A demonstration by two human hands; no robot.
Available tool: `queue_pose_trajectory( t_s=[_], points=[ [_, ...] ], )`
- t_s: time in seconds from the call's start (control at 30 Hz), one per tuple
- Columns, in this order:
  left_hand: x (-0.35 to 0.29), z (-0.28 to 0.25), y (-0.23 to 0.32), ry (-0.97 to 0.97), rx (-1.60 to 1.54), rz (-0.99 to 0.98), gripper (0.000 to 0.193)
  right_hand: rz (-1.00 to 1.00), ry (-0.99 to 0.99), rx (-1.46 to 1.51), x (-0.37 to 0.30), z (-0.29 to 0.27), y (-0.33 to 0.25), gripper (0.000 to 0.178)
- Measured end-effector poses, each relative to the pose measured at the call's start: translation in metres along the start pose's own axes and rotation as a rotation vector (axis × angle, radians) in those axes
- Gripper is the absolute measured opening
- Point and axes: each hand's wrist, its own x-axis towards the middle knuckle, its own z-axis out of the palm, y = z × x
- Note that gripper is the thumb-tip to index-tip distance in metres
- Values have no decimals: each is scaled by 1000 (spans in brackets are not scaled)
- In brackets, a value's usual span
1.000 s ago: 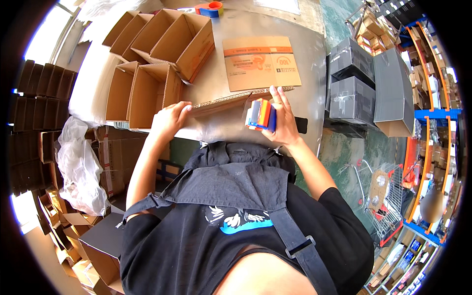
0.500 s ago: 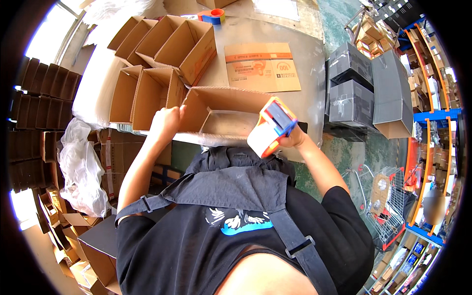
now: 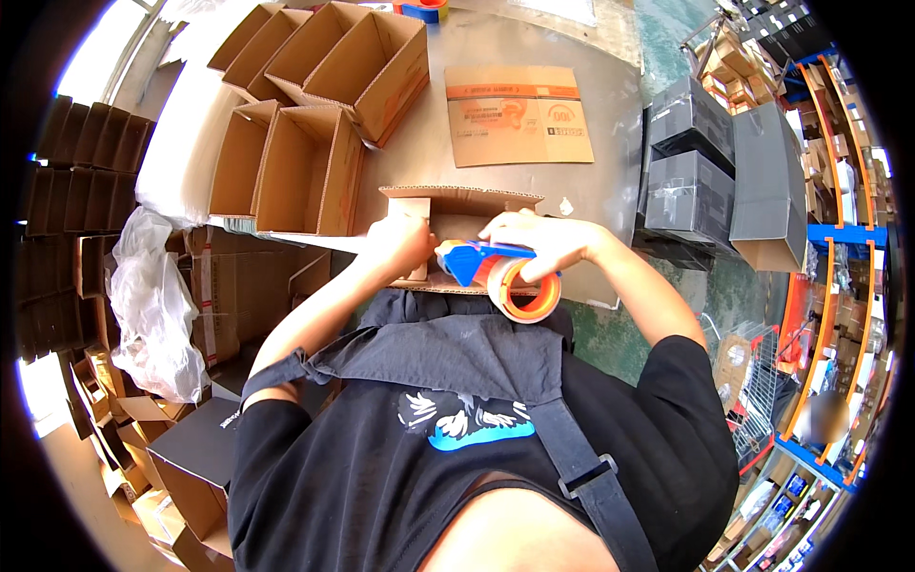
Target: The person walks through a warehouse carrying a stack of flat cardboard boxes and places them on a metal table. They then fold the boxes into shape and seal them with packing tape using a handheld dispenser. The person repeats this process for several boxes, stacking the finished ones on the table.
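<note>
1 tape dispenser (image 3: 493, 272) sits in the right hand's (image 3: 548, 238) closed grip, over 1 open carton (image 3: 467, 198) at the surface's (image 3: 612, 133) near edge. The left hand's (image 3: 400, 245) grip curls at its left end; its hold is unclear. 1 flat cardboard piece (image 3: 519, 119) lies far; overlapping cartons (image 3: 305, 172) stand left, 2 dark boxes (image 3: 691, 195) right. Both hands partly block the carton's inside.

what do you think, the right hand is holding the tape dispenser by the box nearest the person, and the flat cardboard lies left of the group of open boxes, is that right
Not quite: the flat cardboard lies right of the group of open boxes, as the head view shows. The right hand does hold the tape dispenser by the box nearest the person.
</note>
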Motion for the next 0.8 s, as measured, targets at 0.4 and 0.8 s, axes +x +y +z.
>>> queue_pose_trajectory(
  t_s=[0.4, 0.8],
  points=[
    [0, -2, -47, -333, -198, 676, 43, -128, -207, 1495, 6, 12, 44, 73],
    [18, 18, -19, 479, 142, 348, 54, -493, 454, 1274, 43, -49, 17, 65]
  ],
)
